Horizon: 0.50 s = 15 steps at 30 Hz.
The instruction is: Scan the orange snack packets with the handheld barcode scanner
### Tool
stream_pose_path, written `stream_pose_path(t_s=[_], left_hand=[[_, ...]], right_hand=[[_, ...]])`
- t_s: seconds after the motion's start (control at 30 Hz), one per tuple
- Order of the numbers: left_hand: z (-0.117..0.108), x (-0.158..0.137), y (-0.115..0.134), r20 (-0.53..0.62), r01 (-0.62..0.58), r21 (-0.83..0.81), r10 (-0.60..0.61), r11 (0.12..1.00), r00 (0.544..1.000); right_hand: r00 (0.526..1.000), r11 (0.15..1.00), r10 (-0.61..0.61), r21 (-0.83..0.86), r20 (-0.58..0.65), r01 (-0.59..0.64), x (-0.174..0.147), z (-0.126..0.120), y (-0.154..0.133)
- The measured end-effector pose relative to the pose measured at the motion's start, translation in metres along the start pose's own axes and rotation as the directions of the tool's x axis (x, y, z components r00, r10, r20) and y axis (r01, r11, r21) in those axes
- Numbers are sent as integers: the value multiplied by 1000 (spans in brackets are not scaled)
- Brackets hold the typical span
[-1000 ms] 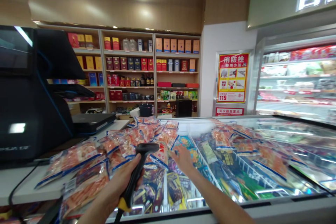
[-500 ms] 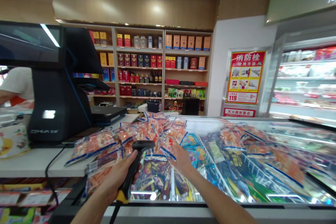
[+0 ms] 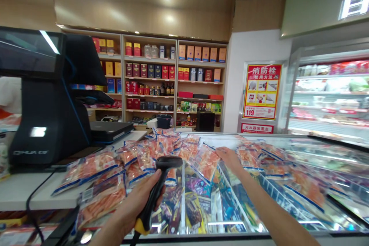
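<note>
Just above the front edge of the freezer (image 3: pixel 216 237), my left hand (image 3: pixel 141 198) is wrapped around the black handle of a scanner (image 3: pixel 156 192), its head uppermost and its yellow end toward me. Farther in, my right hand (image 3: pixel 230 158) is clamped on the upper right corner of a blue-edged clear packet (image 3: pixel 205 161); that packet is over the glass, between the front and far edges, though I cannot tell whether it touches. Similar packets (image 3: pixel 157 146) pile along the freezer's left edge and the counter (image 3: pixel 21 192). Stocked shelves (image 3: pixel 151 61) stand beyond the far edge.
</note>
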<state>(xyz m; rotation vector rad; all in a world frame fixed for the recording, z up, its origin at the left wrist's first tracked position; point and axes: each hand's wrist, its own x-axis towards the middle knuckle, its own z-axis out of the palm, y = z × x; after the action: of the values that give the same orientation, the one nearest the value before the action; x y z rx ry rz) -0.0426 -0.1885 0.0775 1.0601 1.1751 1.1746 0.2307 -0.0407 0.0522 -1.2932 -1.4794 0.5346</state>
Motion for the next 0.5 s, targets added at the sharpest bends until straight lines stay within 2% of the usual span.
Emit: stream_pose_path(t_s=[0.1,0.23,0.3,0.37,0.43,0.5], left_hand=[[13,5,-4,51,0,13,-1,1000,999],[29,12,-10,70,40,28,-42,999,997],[34,16,-13,62,52,38,-54,998,997],[38,20,-16,74,56,43,-59,998,996],[41,24,-19,93,63,32,-66,997,993],[44,27,-21,102,70,14,-71,997,992]], right_hand=[[994,995,97,-34,57,-95,8,-21,11],[972,957,234,-168,-33,-236,10,-27,41],[971,900,235,-366,-53,-237,7,-24,58],[976,808,214,-553,-46,-204,0,-21,71],[978,763,206,-622,-24,-176,-9,-18,78],[979,775,202,-609,-13,-168,-17,-16,78]])
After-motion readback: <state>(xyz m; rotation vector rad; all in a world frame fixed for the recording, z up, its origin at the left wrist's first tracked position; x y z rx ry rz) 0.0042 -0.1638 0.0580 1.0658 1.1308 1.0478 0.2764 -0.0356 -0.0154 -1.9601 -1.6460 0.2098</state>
